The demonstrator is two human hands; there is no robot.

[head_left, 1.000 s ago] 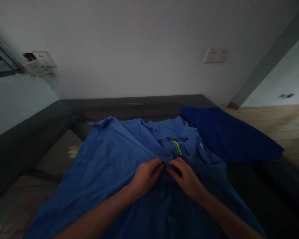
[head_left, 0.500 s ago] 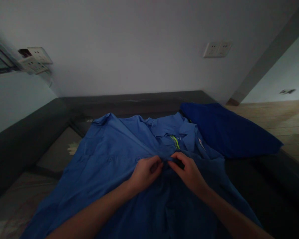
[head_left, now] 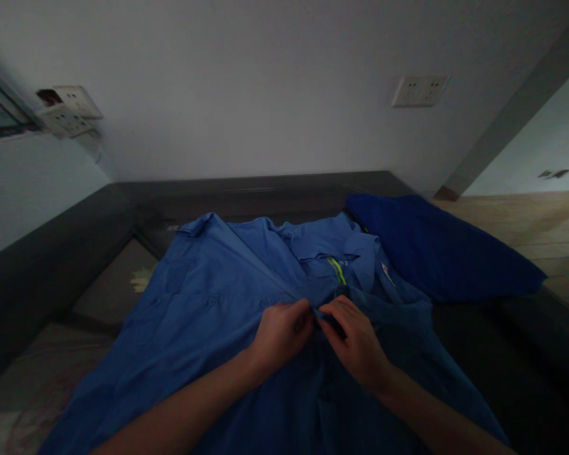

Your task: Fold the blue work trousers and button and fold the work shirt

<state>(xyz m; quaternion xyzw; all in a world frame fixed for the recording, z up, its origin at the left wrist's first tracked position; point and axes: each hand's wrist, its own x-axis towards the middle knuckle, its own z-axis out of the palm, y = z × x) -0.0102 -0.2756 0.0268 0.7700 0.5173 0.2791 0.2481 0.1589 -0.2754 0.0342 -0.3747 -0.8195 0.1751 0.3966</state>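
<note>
A blue button-front work shirt (head_left: 208,354) lies spread out before me, its collar end toward the right. Along its front edge runs a row of buttons, one button (head_left: 264,303) just left of my fingers. My left hand (head_left: 284,328) pinches the front edge of the shirt. Close beside it, my right hand (head_left: 353,335) pinches the same edge between thumb and fingers. Whatever lies between the fingertips, a button or buttonhole, is too dark and small to make out. A yellow-green strip (head_left: 336,270) shows on the shirt just beyond my right hand.
A darker blue folded cloth (head_left: 440,253) lies to the right of the shirt. The dark surface has a raised rim (head_left: 251,183) against the wall. Wall sockets (head_left: 421,91) are at the right, with more sockets (head_left: 69,114) at the left. Wooden floor (head_left: 540,221) shows at far right.
Both hands stay at the same spot on the shirt edge. The right hand's fingers have shifted and turned slightly, and the view has moved a little.
</note>
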